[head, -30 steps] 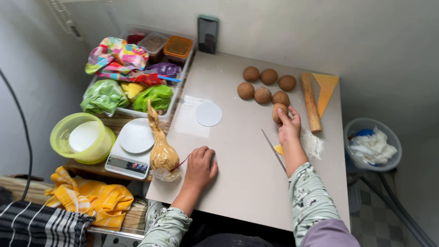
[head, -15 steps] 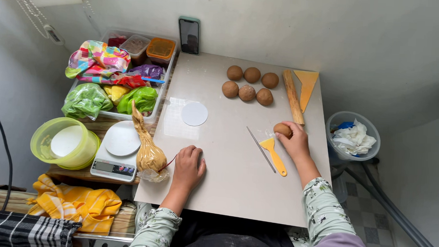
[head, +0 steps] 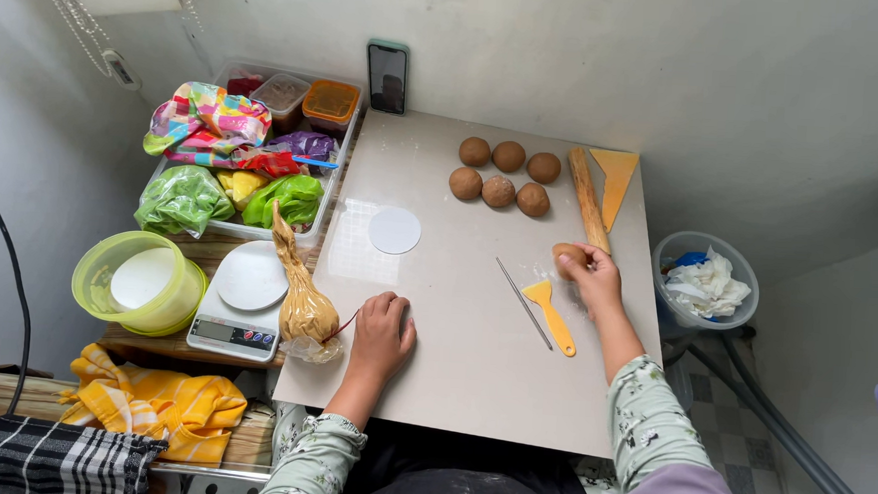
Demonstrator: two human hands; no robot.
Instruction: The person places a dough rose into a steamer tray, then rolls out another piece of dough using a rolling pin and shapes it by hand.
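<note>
My right hand [head: 590, 277] holds a brown dough ball [head: 565, 253] just above the pale table [head: 472, 379], next to a wooden rolling pin [head: 588, 198]. My left hand [head: 382, 332] rests flat on the table near its left edge, beside a tied bag of tan filling [head: 301, 300]. Several more brown dough balls [head: 500, 176] sit in two rows at the back. A yellow scraper [head: 550, 314] and a thin metal stick [head: 522, 302] lie in front of my right hand. A white disc [head: 395, 231] lies mid-table.
A kitchen scale [head: 241, 302] and a green bowl [head: 139, 282] stand left of the table. A tray [head: 253, 162] behind them holds coloured bags and tubs. A phone [head: 387, 77] leans on the wall. An orange triangular scraper [head: 617, 179] and a waste bucket [head: 706, 281] are on the right.
My right hand picked a dough ball from beside the rolling pin and drew it toward me, to just right of the yellow scraper. My left hand stayed put; the camera view shifted.
</note>
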